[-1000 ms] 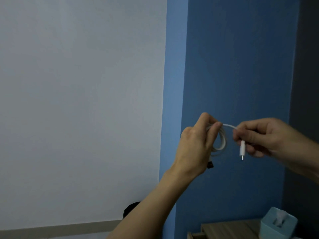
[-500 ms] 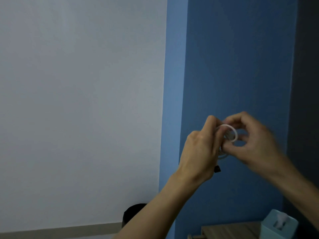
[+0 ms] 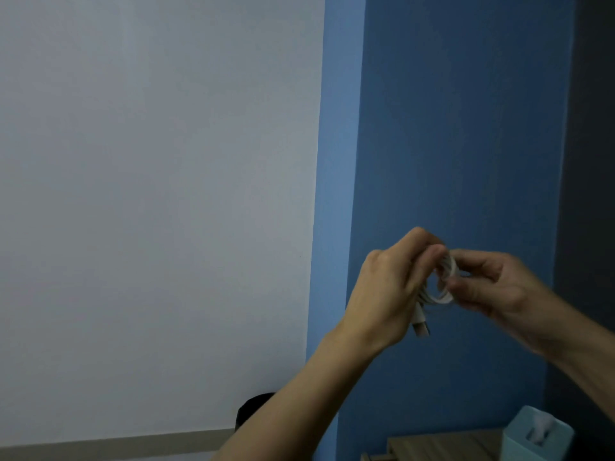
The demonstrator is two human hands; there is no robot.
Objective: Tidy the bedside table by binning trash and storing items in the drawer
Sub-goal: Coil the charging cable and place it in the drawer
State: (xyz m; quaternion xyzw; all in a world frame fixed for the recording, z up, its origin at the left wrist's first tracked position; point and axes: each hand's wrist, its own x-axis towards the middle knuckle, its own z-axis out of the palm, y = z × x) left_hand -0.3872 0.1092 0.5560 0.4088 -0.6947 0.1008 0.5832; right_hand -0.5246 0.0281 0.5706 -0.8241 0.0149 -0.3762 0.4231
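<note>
High above the bedside table (image 3: 446, 444), in front of the blue wall (image 3: 466, 128), the coiled white cable (image 3: 446, 298) sits between the two hands. The left hand (image 3: 387, 294) has its fingers curled round one side of the coil, with a plug end (image 3: 421, 324) hanging below its palm. The right hand (image 3: 492, 287) pinches the opposite side of the loops. At the table's right end stands a pale teal tissue box (image 3: 519, 444), with a white tissue (image 3: 537, 430) showing in its top opening.

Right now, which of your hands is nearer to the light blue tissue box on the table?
Right. The right hand is up above the tissue box, slightly left; the left hand is farther left. Both grip the coiled cable.
</note>
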